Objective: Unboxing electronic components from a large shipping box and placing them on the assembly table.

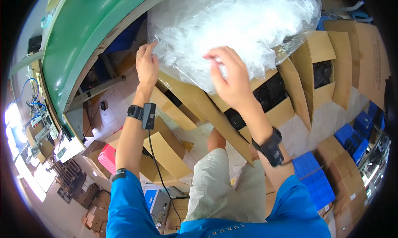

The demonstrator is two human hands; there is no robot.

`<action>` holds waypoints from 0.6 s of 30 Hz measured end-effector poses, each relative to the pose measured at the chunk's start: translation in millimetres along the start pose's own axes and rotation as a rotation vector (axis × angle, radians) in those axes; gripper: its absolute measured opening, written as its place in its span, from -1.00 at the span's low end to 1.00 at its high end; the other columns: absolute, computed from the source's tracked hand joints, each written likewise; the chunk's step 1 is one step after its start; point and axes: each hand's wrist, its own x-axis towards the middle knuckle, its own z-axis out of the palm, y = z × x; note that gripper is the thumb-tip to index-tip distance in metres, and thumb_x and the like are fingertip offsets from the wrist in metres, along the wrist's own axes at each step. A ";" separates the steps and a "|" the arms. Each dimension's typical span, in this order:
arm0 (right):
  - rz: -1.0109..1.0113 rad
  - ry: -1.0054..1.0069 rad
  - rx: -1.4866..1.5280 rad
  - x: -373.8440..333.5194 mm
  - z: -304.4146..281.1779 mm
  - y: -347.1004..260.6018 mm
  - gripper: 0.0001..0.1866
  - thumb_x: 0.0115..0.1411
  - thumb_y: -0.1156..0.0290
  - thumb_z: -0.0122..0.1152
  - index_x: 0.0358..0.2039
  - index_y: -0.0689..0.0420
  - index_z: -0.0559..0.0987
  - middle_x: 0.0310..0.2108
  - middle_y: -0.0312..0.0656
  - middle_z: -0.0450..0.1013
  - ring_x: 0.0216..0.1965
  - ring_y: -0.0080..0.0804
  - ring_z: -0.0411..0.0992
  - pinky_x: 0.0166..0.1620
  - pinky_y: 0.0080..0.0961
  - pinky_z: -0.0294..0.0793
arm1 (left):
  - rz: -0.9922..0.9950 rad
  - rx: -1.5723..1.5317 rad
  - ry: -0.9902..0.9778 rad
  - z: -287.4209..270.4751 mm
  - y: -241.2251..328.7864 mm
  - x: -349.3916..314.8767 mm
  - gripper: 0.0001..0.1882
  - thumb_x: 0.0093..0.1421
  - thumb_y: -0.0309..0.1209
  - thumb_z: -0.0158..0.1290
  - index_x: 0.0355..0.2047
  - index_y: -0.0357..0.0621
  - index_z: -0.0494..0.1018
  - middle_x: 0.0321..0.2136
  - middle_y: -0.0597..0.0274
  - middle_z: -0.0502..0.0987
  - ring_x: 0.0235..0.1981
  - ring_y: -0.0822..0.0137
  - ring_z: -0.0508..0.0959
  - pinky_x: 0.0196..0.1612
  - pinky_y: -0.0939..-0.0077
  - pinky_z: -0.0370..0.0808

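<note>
A large clear plastic bag (182, 70) full of whitish, translucent plastic pieces (232, 26) fills the far middle of the view. By the bag's left edge is my left hand (147, 68), its fingers loosely bent and a fingertip near the film; nothing shows in it. Over the near part of the bag hovers my right hand (232, 78), fingers curved and thumb apart, with no object visible between them. Whether either hand touches the film is hard to make out. Just below the bag, an open cardboard box (275, 113) holds several black parts (269, 93).
A green-topped table (83, 43) curves along the left. Another open carton (323, 49) with black parts stands to the right, near blue bins (311, 176) and stacked brown boxes (344, 171). Open cartons (166, 151) surround my legs. A cable (155, 163) hangs from my left wrist device.
</note>
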 end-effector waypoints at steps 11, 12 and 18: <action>-0.290 -0.215 -0.576 102.2 160.1 100.0 -0.56 0.16 0.38 0.14 0.08 0.11 0.49 0.01 -0.09 0.46 0.17 -0.18 0.32 0.23 -0.12 0.20 | -0.253 -0.293 0.063 -3.0 -6.2 -14.6 -0.71 0.25 -0.62 -0.16 -0.07 -0.27 0.46 -0.15 -0.02 0.52 -0.10 0.17 0.57 -0.04 0.30 0.51; -0.241 -0.283 -0.639 99.9 165.2 103.1 -0.54 0.16 0.37 0.14 0.10 0.10 0.49 0.02 -0.08 0.46 0.19 -0.19 0.31 0.26 -0.12 0.17 | -0.392 -0.397 0.082 -5.2 -11.1 -15.3 -0.76 0.30 -0.59 -0.17 -0.10 -0.31 0.45 -0.17 -0.02 0.53 -0.12 0.20 0.58 -0.05 0.30 0.54; -0.065 -0.674 -0.742 79.9 177.4 108.1 -0.57 0.26 0.37 0.02 0.13 0.21 0.42 0.16 0.01 0.39 0.24 -0.11 0.29 0.32 -0.11 0.16 | -0.553 -0.960 0.329 -7.0 -26.1 -17.5 -0.68 0.46 -0.32 -0.23 -0.21 -0.35 0.40 -0.28 0.01 0.56 -0.29 0.25 0.61 -0.14 0.36 0.61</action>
